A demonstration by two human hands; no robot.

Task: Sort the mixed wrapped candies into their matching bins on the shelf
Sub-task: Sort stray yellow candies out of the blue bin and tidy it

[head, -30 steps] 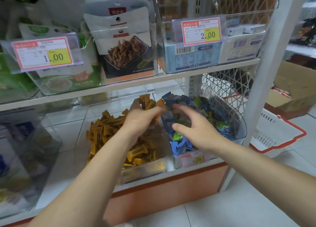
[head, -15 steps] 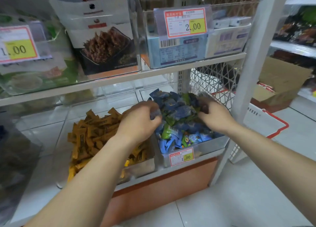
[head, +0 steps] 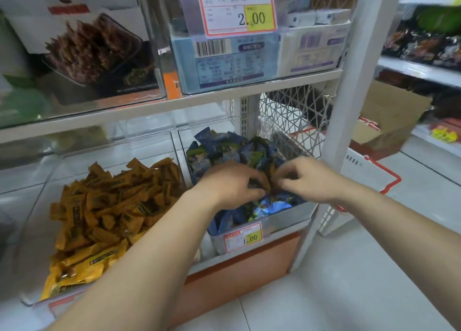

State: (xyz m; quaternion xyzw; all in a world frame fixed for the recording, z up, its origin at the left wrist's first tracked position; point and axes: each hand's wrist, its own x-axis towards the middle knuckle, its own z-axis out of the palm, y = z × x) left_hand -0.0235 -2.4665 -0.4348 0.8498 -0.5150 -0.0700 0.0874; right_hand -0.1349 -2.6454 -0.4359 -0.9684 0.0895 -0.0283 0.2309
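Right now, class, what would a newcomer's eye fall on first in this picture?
The left hand and the right hand nearly meet, fingers curled, in the clear plastic bin of blue and green wrapped candies at the picture's centre. Beside it, to the left, lies a heap of orange-yellow wrapped candies.

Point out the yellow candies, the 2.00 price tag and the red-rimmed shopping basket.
yellow candies (head: 107,206): head view, middle of the heap in the left bin.
2.00 price tag (head: 237,11): head view, centre of the card.
shopping basket (head: 359,168): head view, its white side wall inside the red rim.
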